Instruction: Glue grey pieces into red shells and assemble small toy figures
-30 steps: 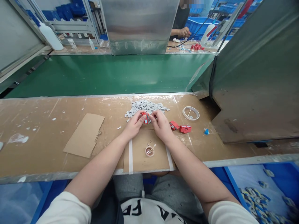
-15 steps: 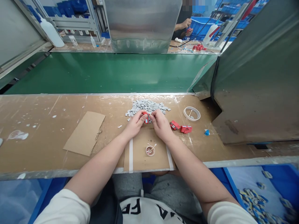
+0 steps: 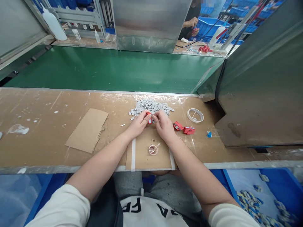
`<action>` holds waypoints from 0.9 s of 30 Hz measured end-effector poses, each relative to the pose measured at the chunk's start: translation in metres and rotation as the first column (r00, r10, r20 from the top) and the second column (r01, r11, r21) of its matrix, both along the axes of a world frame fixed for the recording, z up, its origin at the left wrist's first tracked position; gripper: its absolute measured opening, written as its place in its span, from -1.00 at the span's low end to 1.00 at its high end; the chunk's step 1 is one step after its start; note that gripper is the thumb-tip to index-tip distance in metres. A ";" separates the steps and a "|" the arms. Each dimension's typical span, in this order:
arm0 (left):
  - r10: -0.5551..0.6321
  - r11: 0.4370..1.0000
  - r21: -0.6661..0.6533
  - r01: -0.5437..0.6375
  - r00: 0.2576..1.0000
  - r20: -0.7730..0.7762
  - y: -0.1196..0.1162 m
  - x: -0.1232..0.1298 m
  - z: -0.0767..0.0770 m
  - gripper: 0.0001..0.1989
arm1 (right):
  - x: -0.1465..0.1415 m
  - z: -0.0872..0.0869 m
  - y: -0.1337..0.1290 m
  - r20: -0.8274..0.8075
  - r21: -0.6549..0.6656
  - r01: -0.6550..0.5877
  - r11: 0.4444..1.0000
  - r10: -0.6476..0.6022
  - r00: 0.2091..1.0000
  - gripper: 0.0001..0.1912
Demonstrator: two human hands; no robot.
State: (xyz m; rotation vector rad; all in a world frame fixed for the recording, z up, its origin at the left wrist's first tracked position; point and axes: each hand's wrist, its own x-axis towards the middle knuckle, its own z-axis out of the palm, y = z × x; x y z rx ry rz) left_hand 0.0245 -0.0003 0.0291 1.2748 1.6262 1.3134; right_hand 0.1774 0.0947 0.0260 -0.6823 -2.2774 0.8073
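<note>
Red toy (image 3: 150, 120) pinched by left hand (image 3: 139, 124), frame centre; right hand (image 3: 164, 125) placed just right of it, fingertips bunched, grip can't be told.

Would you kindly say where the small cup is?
In the head view, the small cup sits just below centre on the table, between two white strips.

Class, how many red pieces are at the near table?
3: one red piece in the left hand, partly hidden; a second right of the right hand; a third further right. The hands may hide more.
</note>
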 end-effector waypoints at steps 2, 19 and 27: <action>0.006 1.000 -0.001 -0.006 1.000 0.025 -0.001 0.001 0.001 -0.60 | 0.000 0.001 0.000 0.016 -0.001 0.053 0.999 -0.053 0.998 -0.68; -0.112 0.994 -0.034 0.107 0.951 -0.287 -0.011 -0.005 0.012 -0.63 | 0.010 0.012 0.003 0.159 0.037 -0.210 0.977 0.202 0.966 -0.72; -0.101 0.995 -0.045 0.092 0.944 -0.314 -0.014 -0.001 0.012 -0.67 | 0.010 0.012 -0.001 0.137 -0.137 -0.229 0.964 0.248 0.959 -0.68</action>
